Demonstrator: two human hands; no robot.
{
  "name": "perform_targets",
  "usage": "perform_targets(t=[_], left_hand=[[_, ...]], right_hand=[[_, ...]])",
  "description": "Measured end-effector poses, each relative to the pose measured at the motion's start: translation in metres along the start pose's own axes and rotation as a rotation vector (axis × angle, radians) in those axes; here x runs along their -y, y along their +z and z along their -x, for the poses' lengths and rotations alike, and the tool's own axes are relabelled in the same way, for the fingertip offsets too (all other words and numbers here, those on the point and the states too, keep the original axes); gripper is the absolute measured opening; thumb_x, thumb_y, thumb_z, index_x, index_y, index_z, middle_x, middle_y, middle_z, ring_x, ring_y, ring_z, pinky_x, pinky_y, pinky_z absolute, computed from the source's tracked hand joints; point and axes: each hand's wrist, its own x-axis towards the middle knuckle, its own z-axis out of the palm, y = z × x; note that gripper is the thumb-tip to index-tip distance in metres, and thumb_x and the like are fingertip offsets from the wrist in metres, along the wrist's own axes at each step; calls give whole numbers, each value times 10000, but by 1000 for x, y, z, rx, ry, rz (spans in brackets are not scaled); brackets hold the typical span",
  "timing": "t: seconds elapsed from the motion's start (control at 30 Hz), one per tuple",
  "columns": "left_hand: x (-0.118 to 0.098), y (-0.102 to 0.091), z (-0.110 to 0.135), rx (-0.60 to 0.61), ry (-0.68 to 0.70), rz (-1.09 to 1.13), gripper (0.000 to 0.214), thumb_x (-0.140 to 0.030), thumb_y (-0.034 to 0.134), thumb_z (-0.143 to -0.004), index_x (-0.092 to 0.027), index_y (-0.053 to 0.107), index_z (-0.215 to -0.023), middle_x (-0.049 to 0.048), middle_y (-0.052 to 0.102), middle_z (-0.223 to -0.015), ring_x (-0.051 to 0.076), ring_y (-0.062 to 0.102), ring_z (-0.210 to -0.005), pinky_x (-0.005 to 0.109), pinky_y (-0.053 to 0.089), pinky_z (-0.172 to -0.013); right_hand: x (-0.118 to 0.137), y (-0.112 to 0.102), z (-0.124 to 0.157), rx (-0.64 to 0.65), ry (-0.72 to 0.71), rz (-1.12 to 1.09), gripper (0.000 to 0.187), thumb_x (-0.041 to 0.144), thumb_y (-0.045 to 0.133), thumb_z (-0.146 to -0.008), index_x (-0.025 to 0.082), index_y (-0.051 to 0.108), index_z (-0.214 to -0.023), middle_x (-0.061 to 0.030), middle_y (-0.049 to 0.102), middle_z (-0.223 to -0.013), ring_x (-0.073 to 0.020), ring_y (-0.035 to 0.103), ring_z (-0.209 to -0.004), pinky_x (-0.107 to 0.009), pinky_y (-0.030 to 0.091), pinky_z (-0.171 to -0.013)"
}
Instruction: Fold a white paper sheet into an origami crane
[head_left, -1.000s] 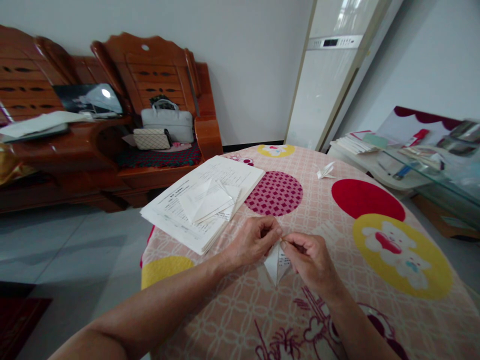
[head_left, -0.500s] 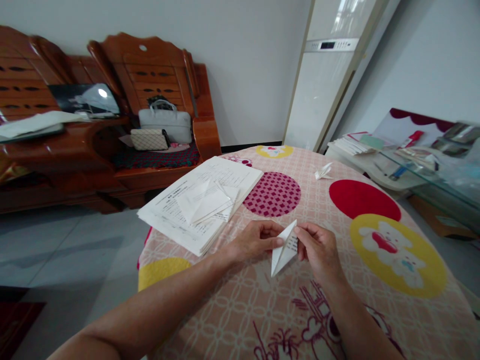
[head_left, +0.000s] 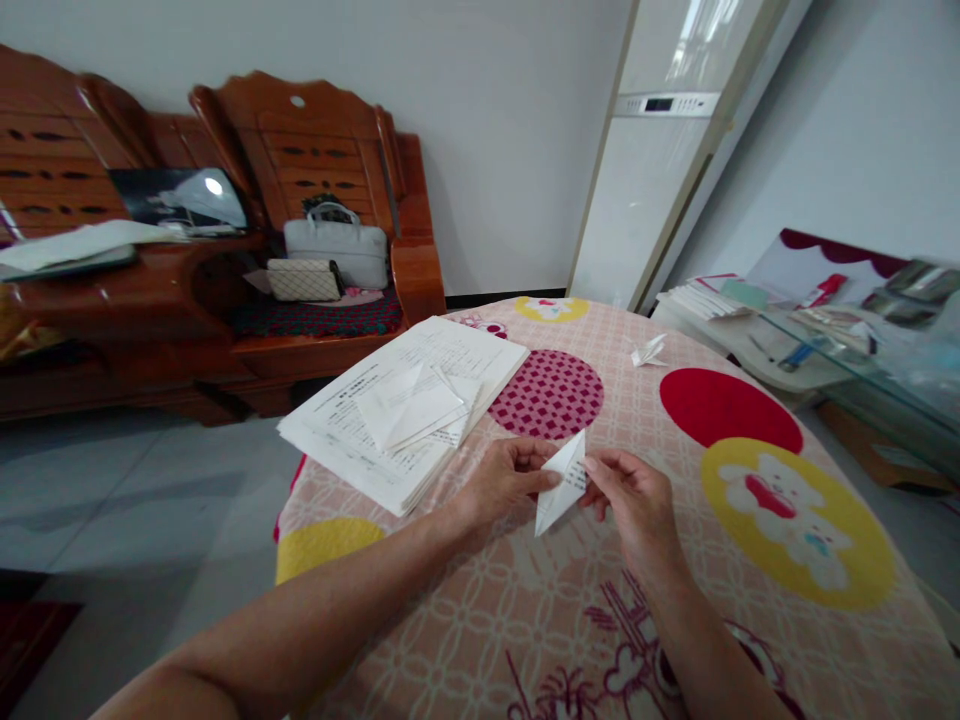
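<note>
Folded paper [head_left: 568, 484] between both hands, over tablecloth [head_left: 465, 620]. Left hand [head_left: 506, 485] at its 9 o'clock, thumb and fingers pinching it; right hand [head_left: 637, 492] at 3 o'clock, pinching the edge. Paper stack [head_left: 341, 430] at 10, small white figure [head_left: 648, 352] at 1 o'clock.

pretty small folded paper [head_left: 568, 487], white and shaped like a slim, pointy diamond; some dark printed characters can be seen on its right-hand side, while the left is mostly plain; it's held at a slant over the table [head_left: 465, 620], one sharp tip aimed at the far edge and leaning right, the other aimed back and left; it's placed a bit nearer the left edge than the right; both flanks are partly covered
</note>
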Motion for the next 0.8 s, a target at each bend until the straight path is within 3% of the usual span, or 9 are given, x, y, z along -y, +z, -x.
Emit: perform_targets(t=[0.17, 0.4, 0.57, 0.8], left_hand=[[-6, 0, 0, -126, 73, 22, 364, -249, 800, -662, -99, 667, -965, 26, 673, -682, 132, 608, -576, 236, 471, -583], [-3, 1, 0, -68, 51, -17, 395, -291, 833, -627, -87, 685, -931, -3, 638, -619, 99, 574, -545, 210, 466, -574], [-3, -3, -1, -50, -11, -110, 335, -401, 772, -696, -87, 661, -728, 43, 664, -655, 113, 597, -558, 224, 475, -573], [-9, -5, 0, -45, 23, -294, 298, -371, 750, -711, -96, 652, -651, -18, 550, -497, 57, 448, -428, 175, 329, -437]], right_hand=[[-2, 2, 1, 57, 103, 60, 360, 472, 746, -716, 121, 706, -786, -52, 688, -638, -141, 595, -486, -207, 432, -392], [-2, 4, 0, 160, 84, 2, 281, 415, 720, -750, 136, 733, -723, -48, 697, -590, -153, 618, -507, -237, 501, -489], [-3, 1, 1, 178, 80, -2, 253, 391, 705, -768, 145, 723, -711, -34, 686, -576, -149, 601, -494, -240, 494, -489], [-1, 1, 2, 172, 70, 58, 262, 397, 658, -801, 151, 684, -716, -21, 659, -584, -152, 575, -508, -245, 460, -488]])
